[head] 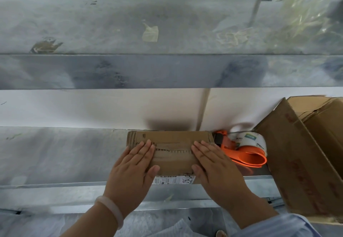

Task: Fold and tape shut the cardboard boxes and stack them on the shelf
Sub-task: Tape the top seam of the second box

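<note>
A small brown cardboard box (172, 153) lies on the lower metal shelf (55, 155), its top flaps closed along a jagged seam, with a white label on its near side. My left hand (133, 164) presses flat on the box's left end with straight fingers. My right hand (213, 162) presses flat on its right end the same way. An orange tape dispenser (245, 149) with a roll of clear tape rests on the shelf just right of the box, touching neither hand.
A large open cardboard box (300, 158) leans at the shelf's right end, close to the dispenser. The upper shelf (130, 32) carries tape scraps and a heap of crumpled clear tape (300, 19) at the right. A white wall runs behind.
</note>
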The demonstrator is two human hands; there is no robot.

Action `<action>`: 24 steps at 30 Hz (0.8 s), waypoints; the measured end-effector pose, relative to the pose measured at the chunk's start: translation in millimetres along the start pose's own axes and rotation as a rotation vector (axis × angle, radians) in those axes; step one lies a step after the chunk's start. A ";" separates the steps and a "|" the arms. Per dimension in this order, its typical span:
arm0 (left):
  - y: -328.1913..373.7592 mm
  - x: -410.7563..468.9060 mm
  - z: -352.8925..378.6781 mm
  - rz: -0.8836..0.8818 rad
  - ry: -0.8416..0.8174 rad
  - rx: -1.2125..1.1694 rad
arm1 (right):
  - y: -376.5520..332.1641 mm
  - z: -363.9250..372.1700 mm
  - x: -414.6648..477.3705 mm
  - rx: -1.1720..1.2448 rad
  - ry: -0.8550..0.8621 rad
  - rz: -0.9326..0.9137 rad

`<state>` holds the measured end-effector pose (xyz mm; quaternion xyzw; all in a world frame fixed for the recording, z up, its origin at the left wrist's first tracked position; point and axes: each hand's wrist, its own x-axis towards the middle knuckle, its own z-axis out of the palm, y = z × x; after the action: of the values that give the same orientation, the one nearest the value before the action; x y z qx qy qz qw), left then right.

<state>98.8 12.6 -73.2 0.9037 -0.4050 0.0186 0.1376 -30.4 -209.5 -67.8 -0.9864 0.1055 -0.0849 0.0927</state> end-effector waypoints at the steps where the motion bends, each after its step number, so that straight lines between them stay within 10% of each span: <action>1: 1.7 -0.1 0.6 -0.030 -0.003 0.015 | -3.6 0.2 -1.2 0.024 0.006 0.025; 11: 17.7 24.5 -11.9 -0.496 0.131 -0.323 | -14.8 -8.9 26.0 0.498 -0.026 0.587; 24: -14.9 36.6 3.1 -0.812 0.109 -0.982 | -10.1 -6.1 35.5 0.888 0.106 0.736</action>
<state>134.1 -5.4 -74.4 0.8145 0.0162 -0.1770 0.5522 4.6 -208.7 -54.5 -0.7459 0.4004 -0.1325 0.5155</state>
